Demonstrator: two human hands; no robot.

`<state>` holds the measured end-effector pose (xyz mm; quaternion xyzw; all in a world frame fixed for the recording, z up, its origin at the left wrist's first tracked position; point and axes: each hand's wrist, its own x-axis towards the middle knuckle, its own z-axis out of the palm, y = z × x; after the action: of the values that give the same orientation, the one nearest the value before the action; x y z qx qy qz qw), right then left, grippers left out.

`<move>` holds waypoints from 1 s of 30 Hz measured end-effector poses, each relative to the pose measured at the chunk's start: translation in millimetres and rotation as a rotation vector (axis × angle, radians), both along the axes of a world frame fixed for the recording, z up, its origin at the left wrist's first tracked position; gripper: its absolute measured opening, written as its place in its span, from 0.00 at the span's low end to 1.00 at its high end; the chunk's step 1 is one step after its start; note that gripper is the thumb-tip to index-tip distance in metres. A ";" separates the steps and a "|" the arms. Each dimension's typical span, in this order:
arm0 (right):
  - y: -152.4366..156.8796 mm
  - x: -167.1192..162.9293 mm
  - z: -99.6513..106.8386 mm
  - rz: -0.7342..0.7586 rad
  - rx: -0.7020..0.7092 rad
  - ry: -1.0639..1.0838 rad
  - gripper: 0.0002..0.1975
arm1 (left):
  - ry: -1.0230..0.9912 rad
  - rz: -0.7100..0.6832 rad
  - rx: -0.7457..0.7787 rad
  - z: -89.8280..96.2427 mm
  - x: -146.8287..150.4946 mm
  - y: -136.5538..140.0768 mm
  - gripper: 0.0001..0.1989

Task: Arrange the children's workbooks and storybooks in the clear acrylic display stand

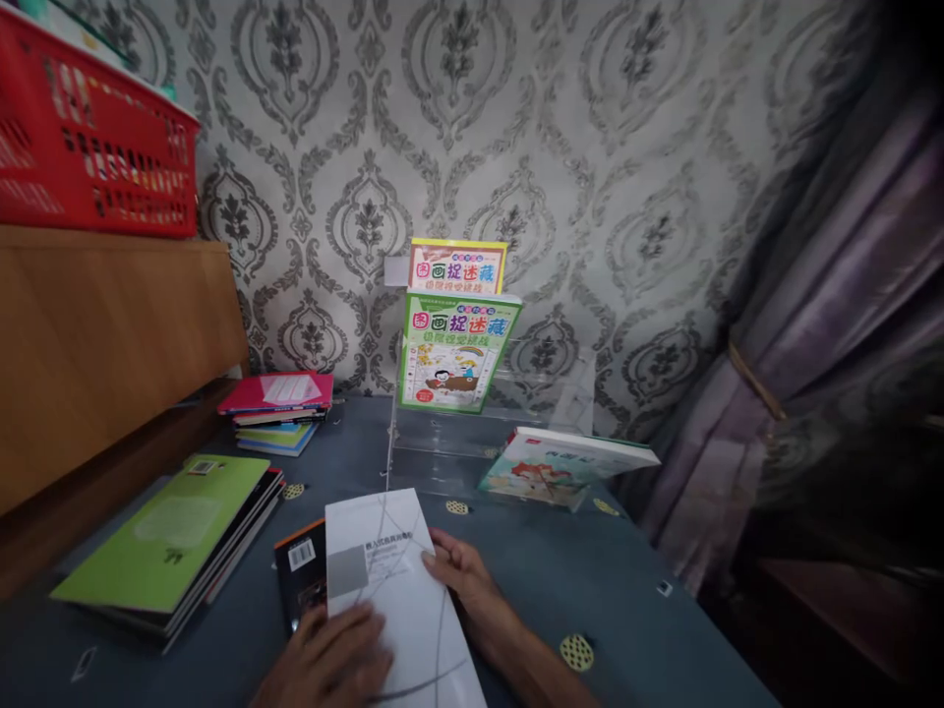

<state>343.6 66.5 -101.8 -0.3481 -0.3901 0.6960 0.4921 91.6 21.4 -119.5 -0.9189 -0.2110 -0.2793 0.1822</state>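
Observation:
A white paperback book (402, 590) with a grey square and dark print on its cover is in front of me. My right hand (468, 585) grips its right edge, thumb on the cover and the other fingers at the side or beneath. Across the lower left of the cover lies my left hand (331, 654), its fingers stretched and slightly blurred. Partly under the white book is a dark book (301, 565) with a barcode and an orange edge.
A clear acrylic rack (435, 462) holds a green picture book (457, 354), a yellow-edged one (457, 264) behind it, and a leaning fox-cover book (542, 477) low right. Left are a green-topped stack (169, 531), a pink-topped pile (276, 391) and a red basket (110, 138) on a wooden cabinet.

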 end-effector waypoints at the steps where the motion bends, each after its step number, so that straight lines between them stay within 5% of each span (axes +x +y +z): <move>1: -1.5 -1.7 -1.9 0.040 0.028 -0.021 0.26 | -0.006 0.031 0.003 0.3 5.2 3.0 0.19; 11: -6.2 -1.3 -15.6 0.162 0.196 -0.248 0.29 | -0.193 0.456 -0.299 -45.5 14.5 59.4 0.22; 22: 5.4 2.8 -47.4 0.041 0.253 -0.379 0.37 | -0.119 0.463 -0.058 -62.4 14.0 78.4 0.21; 25: 8.9 4.4 -56.1 0.035 0.253 -0.404 0.40 | -0.119 0.480 -0.064 -60.9 15.0 78.7 0.21; 30: 4.6 2.3 -51.2 0.000 0.248 -0.438 0.38 | -0.085 0.575 -0.337 -34.1 24.1 61.4 0.23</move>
<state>345.9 71.1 -153.0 -0.4277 -0.5699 0.5508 0.4347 115.7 82.8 -153.7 -0.8265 -0.5120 -0.2158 0.0900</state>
